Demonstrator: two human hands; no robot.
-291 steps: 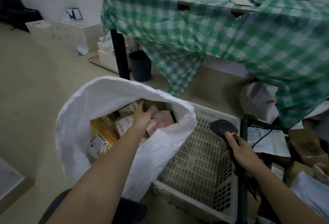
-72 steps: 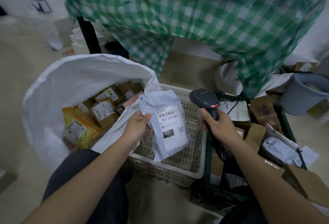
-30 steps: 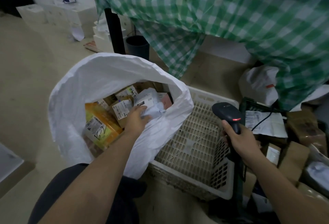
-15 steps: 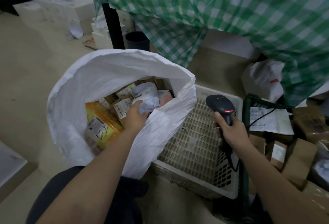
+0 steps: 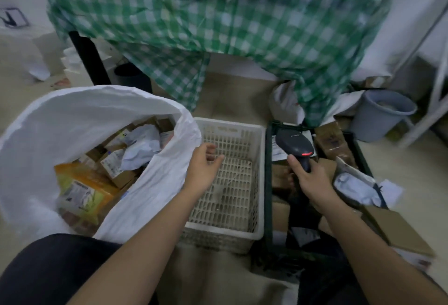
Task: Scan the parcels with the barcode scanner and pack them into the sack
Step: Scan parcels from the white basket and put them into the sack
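Your left hand (image 5: 203, 168) has come out of the sack (image 5: 150, 183), leaving the grey parcel (image 5: 141, 149) inside; its fingers hang loose, holding nothing. Your right hand (image 5: 309, 178) grips the scanner (image 5: 294, 144). Next, I judge: pick another parcel from the dark crate (image 5: 268, 183).

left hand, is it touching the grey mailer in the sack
Apart. The head view shows the left hand empty over the white basket, outside the sack, while the grey mailer lies inside.
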